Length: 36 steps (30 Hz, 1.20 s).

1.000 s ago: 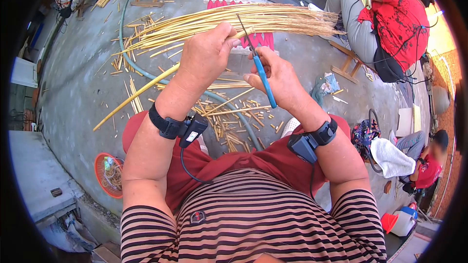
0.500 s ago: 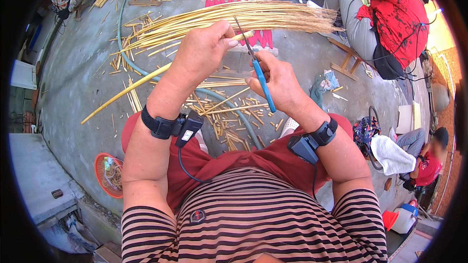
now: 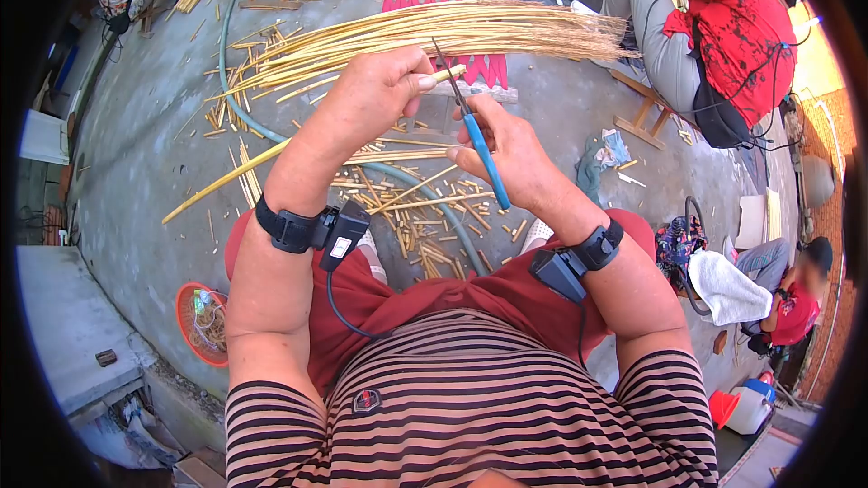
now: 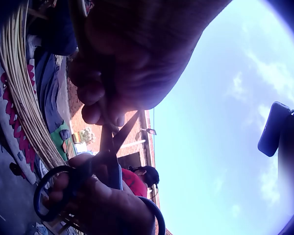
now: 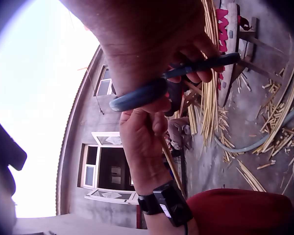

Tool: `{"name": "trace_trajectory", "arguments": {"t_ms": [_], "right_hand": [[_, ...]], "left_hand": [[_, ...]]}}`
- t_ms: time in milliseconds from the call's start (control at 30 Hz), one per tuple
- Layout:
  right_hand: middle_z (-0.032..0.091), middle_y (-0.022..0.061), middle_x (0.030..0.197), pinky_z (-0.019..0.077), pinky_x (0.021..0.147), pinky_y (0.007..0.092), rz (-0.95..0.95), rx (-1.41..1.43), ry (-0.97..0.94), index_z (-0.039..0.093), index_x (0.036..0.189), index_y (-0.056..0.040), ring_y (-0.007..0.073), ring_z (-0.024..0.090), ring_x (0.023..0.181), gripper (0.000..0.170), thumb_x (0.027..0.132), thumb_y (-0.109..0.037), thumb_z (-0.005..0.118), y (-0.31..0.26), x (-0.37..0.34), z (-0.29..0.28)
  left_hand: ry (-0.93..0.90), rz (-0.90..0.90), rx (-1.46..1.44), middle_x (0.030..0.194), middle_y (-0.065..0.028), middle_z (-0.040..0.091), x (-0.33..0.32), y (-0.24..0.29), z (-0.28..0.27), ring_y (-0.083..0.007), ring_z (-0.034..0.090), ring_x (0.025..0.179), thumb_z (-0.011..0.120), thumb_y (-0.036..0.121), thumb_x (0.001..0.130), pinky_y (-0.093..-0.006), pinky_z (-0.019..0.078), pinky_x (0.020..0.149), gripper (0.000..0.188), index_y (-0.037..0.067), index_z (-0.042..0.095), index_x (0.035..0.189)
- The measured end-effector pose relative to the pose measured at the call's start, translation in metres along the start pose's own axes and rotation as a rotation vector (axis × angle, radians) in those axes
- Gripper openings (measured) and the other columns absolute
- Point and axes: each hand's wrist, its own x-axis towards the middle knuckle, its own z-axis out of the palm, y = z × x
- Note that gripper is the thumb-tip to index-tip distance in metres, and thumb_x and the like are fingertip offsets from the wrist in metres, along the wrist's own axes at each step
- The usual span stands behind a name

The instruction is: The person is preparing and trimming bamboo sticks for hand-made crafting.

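My left hand (image 3: pixel 380 90) pinches a thick yellow stalk (image 3: pixel 226 179) near one end; its long tail slants down to the left behind the forearm. A short stub of the stalk sticks out past the thumb. My right hand (image 3: pixel 506 146) grips blue-handled scissors (image 3: pixel 486 161), fingers in the loops. The dark blades cross the stub just beyond the left thumb. From the left wrist, the scissor blades (image 4: pixel 115 139) stand apart in a V, tips right at the left hand (image 4: pixel 132 54). In the right wrist view, a handle loop (image 5: pixel 139 96) shows under the right hand (image 5: pixel 137 44).
A large bundle of yellow stalks (image 3: pixel 398 34) with brushy ends lies ahead on a low pink-and-white stand (image 3: pixel 493 72). Cut pieces (image 3: pixel 434 235) litter the floor beside a hose (image 3: pixel 457 230). An orange basket (image 3: pixel 192 343) stands at left; a person in red (image 3: pixel 741 45) sits at right.
Both hands have shifted slightly left and toward the body, the left hand more. The stalk and scissors moved along with them, and the blades still cross the stalk's end.
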Motion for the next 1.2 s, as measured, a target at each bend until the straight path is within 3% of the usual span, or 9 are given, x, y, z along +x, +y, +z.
{"name": "trace_trajectory", "arguments": {"t_ms": [433, 533, 667, 767, 800, 900, 933, 1033, 1200], "right_hand": [[0.055, 0.0039, 0.069, 0.0446, 0.056, 0.0238, -0.028, 0.007, 0.050, 0.051, 0.095, 0.0002, 0.0069, 0.053, 0.062, 0.026, 0.076, -0.011, 0.065, 0.002, -0.006, 0.001], [0.055, 0.0035, 0.069, 0.0435, 0.055, 0.0226, -0.047, 0.126, 0.076, 0.052, 0.095, -0.0010, 0.0063, 0.053, 0.060, 0.023, 0.077, -0.010, 0.064, -0.003, -0.004, 0.001], [0.058, 0.0064, 0.065, 0.0451, 0.055, 0.0273, -0.099, 0.302, 0.213, 0.052, 0.093, 0.0001, 0.0114, 0.052, 0.056, 0.024, 0.077, -0.012, 0.066, -0.001, 0.001, -0.004], [0.057, 0.0080, 0.064, 0.0454, 0.054, 0.0273, -0.182, 0.245, 0.237, 0.051, 0.096, -0.0007, 0.0104, 0.055, 0.057, 0.027, 0.077, -0.010, 0.066, 0.004, -0.001, 0.000], [0.059, 0.0050, 0.069, 0.0455, 0.053, 0.0285, -0.149, 0.075, 0.142, 0.051, 0.099, -0.0038, 0.0137, 0.059, 0.058, 0.025, 0.080, -0.014, 0.062, 0.006, -0.005, -0.002], [0.063, 0.0122, 0.074, 0.0477, 0.056, 0.0376, -0.244, -0.434, -0.033, 0.051, 0.098, -0.0037, 0.0286, 0.063, 0.061, 0.031, 0.078, -0.020, 0.066, 0.028, -0.008, 0.008], [0.064, 0.0165, 0.080, 0.0481, 0.063, 0.0439, -0.098, -0.519, -0.227, 0.053, 0.098, -0.0032, 0.0385, 0.061, 0.072, 0.039, 0.074, -0.029, 0.069, 0.028, -0.010, 0.008], [0.065, 0.0184, 0.089, 0.0493, 0.074, 0.0439, 0.242, -0.749, -0.497, 0.059, 0.104, -0.0039, 0.0352, 0.062, 0.087, 0.045, 0.071, -0.034, 0.069, 0.072, -0.020, 0.028], [0.064, 0.0183, 0.101, 0.0489, 0.078, 0.0404, 0.440, -0.674, -0.791, 0.058, 0.109, -0.0013, 0.0303, 0.062, 0.095, 0.056, 0.068, -0.036, 0.073, 0.133, -0.040, 0.032]], "left_hand": [[-0.008, 0.023, -0.029, 0.058, 0.0003, 0.052, 0.002, -0.009, 0.001, -0.0073, 0.049, 0.056, 0.054, 0.008, 0.087, -0.0247, 0.0410, 0.054, 0.007, 0.002, 0.058, 0.086], [-0.075, 0.079, 0.096, 0.061, 0.0005, 0.054, 0.003, -0.019, 0.018, -0.0065, 0.050, 0.055, 0.053, 0.010, 0.089, -0.0233, 0.0414, 0.052, 0.010, 0.003, 0.060, 0.089], [-0.096, -0.105, -0.181, 0.067, 0.0010, 0.057, 0.005, -0.012, 0.012, -0.0042, 0.048, 0.053, 0.051, 0.015, 0.092, -0.0188, 0.0408, 0.048, 0.015, 0.004, 0.062, 0.093], [0.025, -0.089, -0.302, 0.067, 0.0016, 0.056, 0.006, -0.018, -0.004, -0.0046, 0.048, 0.052, 0.052, 0.014, 0.092, -0.0186, 0.0399, 0.048, 0.014, 0.004, 0.062, 0.093], [0.101, -0.068, -0.268, 0.066, 0.0022, 0.055, 0.005, -0.019, -0.011, -0.0041, 0.047, 0.053, 0.052, 0.014, 0.091, -0.0176, 0.0387, 0.048, 0.014, 0.005, 0.062, 0.095], [0.360, -0.038, -0.086, 0.061, 0.0002, 0.057, 0.006, -0.038, -0.028, -0.0061, 0.051, 0.053, 0.059, 0.016, 0.087, -0.0226, 0.0416, 0.048, 0.011, 0.010, 0.066, 0.091], [0.416, -0.039, 0.037, 0.061, -0.0024, 0.058, 0.005, -0.037, -0.032, -0.0095, 0.054, 0.053, 0.060, 0.018, 0.086, -0.0254, 0.0433, 0.049, 0.011, 0.011, 0.066, 0.091], [0.424, -0.059, 0.192, 0.063, 0.0044, 0.054, -0.003, -0.032, -0.029, -0.0015, 0.044, 0.053, 0.058, 0.021, 0.089, -0.0184, 0.0354, 0.047, 0.016, 0.009, 0.065, 0.098], [0.361, 0.053, 0.301, 0.062, 0.0025, 0.054, -0.004, -0.042, -0.013, -0.0027, 0.046, 0.055, 0.060, 0.020, 0.087, -0.0203, 0.0370, 0.049, 0.016, 0.011, 0.065, 0.099]]}}
